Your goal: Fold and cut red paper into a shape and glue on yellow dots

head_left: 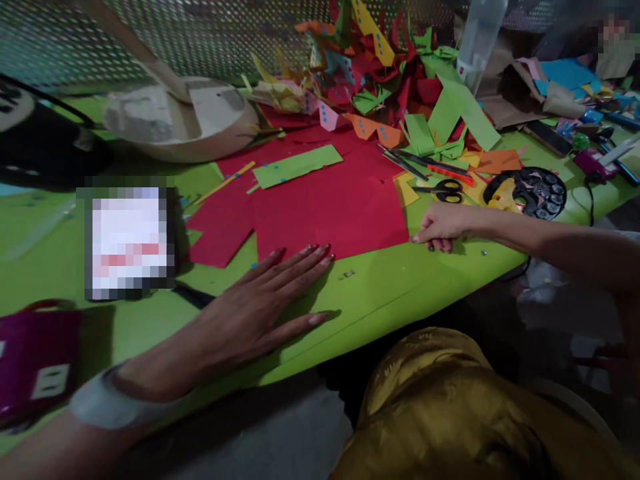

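A large red paper sheet (330, 210) lies on the green table. My left hand (270, 300), with a pale band at the wrist, rests flat with its fingers stretched out; the fingertips press on the sheet's near edge and the thumb lies on the table. At the sheet's near right corner, my right hand (443, 225) is closed, pinching the corner between thumb and fingers. A smaller red paper piece (223, 233) lies just left of the sheet. On top of the sheet is a green paper strip (297, 167). Black-handled scissors (447, 190) lie beyond my right hand.
A heap of cut coloured paper (370, 80) and a clear bottle (480, 47) stand at the back. At left are a round bowl (235, 127), a lit screen device (130, 243) and a purple object (40, 360). A black round tray (543, 193) sits at right.
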### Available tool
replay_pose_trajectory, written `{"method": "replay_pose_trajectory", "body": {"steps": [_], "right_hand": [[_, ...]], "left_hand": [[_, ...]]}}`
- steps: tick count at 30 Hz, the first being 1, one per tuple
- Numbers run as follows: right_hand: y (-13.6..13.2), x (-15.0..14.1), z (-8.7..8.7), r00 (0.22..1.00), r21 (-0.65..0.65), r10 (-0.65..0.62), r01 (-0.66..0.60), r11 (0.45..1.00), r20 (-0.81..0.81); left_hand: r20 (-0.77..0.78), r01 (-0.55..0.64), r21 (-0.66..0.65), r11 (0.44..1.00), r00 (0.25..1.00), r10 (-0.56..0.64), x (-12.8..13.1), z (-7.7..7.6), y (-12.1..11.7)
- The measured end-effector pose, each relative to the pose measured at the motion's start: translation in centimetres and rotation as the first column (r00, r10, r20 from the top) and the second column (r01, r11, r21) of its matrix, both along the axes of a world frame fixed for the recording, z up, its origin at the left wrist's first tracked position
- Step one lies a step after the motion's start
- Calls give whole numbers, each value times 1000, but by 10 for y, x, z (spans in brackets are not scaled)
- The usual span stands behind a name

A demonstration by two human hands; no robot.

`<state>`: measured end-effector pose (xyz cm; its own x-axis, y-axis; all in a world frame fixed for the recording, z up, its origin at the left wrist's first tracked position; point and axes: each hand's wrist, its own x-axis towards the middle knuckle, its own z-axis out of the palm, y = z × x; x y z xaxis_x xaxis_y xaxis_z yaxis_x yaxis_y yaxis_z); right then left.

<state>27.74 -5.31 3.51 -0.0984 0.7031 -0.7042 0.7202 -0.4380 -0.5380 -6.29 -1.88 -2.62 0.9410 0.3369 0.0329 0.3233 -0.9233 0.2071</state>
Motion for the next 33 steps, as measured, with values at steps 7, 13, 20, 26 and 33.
{"method": "replay_pose_trajectory", "body": {"steps": [7,13,20,26,33], "right_hand": [[1,-3,13,994,134,-23,37,990,-107],[17,-24,-5,994,109,84,-76,991,-67],[17,-24,-12,993,85,80,-73,994,-88],[13,-27,-8,992,64,77,-71,995,-99],[12,-25,-12,988,80,79,-69,994,-131]], "left_hand": [[29,-33,-35,999,999,34,7,16,4],[-17,-298,-76,952,955,297,56,58,6],[-398,-525,-584,620,850,345,115,64,18],[-513,-600,-670,437,800,310,124,52,30],[-593,-662,-586,468,743,309,109,51,39]]}}
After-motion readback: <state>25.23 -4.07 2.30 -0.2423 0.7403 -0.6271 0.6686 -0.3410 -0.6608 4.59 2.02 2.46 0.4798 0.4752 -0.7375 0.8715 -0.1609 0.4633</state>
